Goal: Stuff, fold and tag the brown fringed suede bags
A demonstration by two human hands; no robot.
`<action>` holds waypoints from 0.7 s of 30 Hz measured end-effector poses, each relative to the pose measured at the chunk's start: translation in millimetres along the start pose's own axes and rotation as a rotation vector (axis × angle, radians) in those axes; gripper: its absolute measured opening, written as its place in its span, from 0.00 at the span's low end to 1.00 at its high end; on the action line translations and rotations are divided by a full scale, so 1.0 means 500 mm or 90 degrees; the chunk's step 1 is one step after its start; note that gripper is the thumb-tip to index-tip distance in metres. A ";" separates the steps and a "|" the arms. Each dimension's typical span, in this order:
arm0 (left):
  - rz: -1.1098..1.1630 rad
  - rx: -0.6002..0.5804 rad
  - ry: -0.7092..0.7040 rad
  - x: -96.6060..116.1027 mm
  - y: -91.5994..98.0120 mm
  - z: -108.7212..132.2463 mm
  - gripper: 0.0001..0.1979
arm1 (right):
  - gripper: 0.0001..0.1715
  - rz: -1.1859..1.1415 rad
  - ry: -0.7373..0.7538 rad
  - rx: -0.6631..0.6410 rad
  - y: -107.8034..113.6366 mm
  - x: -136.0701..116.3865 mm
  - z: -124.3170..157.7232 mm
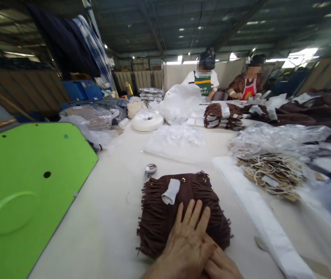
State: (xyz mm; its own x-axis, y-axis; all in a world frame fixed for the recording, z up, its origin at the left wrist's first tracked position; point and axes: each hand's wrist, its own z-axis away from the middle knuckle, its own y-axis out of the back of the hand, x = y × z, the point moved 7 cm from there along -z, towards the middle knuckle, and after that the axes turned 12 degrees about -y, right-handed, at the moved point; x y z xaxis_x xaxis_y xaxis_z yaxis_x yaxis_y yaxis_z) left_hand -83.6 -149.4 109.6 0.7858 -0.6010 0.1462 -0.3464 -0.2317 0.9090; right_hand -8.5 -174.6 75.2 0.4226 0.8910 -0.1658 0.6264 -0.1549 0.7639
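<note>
A dark brown fringed bag (pixel 179 221) lies flat on the white table, with small gold-coloured rings along its top edge. White wrapping (pixel 171 192) covers a small part near that edge. My left hand (pixel 187 236) rests palm down on the bag's lower middle, fingers stretched out and a little apart. Lower right, my right hand (pixel 223 265) is at the bag's near edge, partly under the left one; its fingertips are hidden, so I cannot tell whether they grip the bag. A shiny round metal object (pixel 150 169) sits just beyond the bag's top left corner.
A green board (pixel 37 186) stands at left. Beyond the bag lie clear plastic bags (pixel 174 141) and a white roll (pixel 147 121). To the right are white sheeting (pixel 252 209), a pile of corded tags (pixel 272 172) and brown bundles (pixel 223 115). Two people work at the far side.
</note>
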 end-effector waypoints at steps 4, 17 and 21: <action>0.126 -0.068 0.038 -0.030 -0.087 0.037 0.33 | 0.13 -0.096 -0.125 0.021 0.100 0.010 -0.045; 0.465 0.283 0.337 -0.113 -0.071 0.124 0.23 | 0.26 0.240 -0.340 0.041 -0.046 0.027 -0.076; 0.502 0.396 0.395 -0.183 -0.092 0.157 0.26 | 0.27 0.213 -0.320 -0.020 -0.046 0.016 -0.092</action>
State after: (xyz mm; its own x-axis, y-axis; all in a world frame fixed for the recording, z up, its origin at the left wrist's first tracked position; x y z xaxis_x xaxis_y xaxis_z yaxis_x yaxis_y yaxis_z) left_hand -179.6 -143.8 23.8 0.2973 -0.3098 0.9031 -0.9029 -0.3988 0.1604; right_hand -49.6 -144.2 85.1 0.8558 0.4841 -0.1821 0.3898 -0.3724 0.8422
